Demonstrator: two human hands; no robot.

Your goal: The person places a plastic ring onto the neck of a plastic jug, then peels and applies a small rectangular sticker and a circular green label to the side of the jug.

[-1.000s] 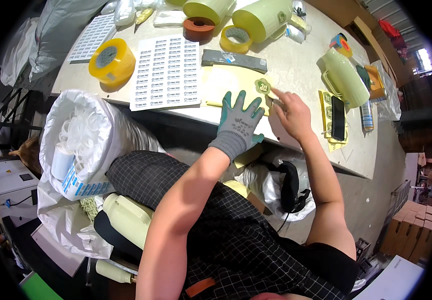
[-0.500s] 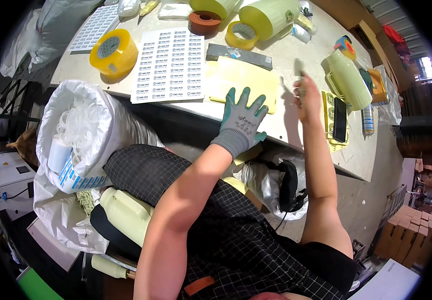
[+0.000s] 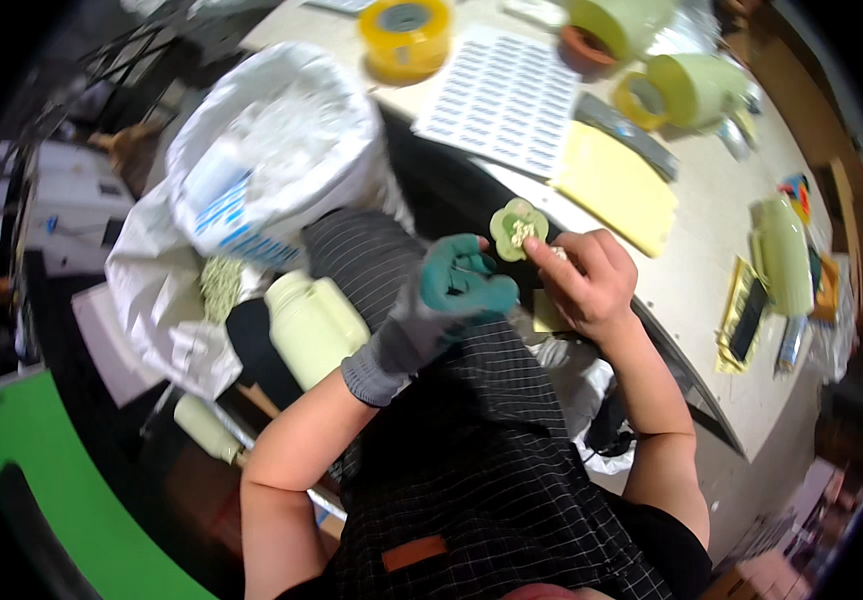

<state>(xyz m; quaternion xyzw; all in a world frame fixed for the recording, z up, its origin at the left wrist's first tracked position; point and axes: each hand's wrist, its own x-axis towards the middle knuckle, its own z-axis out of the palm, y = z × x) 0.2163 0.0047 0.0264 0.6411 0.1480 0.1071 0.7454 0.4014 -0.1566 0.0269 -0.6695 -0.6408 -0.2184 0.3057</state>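
The right hand (image 3: 587, 280), bare, pinches a small pale green lobed disc (image 3: 519, 227) at its fingertips, holding it above the lap just short of the table (image 3: 712, 230) edge. The left hand (image 3: 457, 295), in a grey and teal glove, curls beside it, fingers bent toward the disc; whether they grip it cannot be told. Beyond the disc lie a yellow sheet (image 3: 617, 185) and a label sheet (image 3: 507, 100). A white bag (image 3: 272, 150) stands left of the disc.

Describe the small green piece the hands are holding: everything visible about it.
The small green piece is pale green with a lobed, flower-like outline and a whitish patch at its centre. It is held up in front of the table edge, flat face toward the camera. The bare right hand pinches its right side; the gloved left hand sits just below it.
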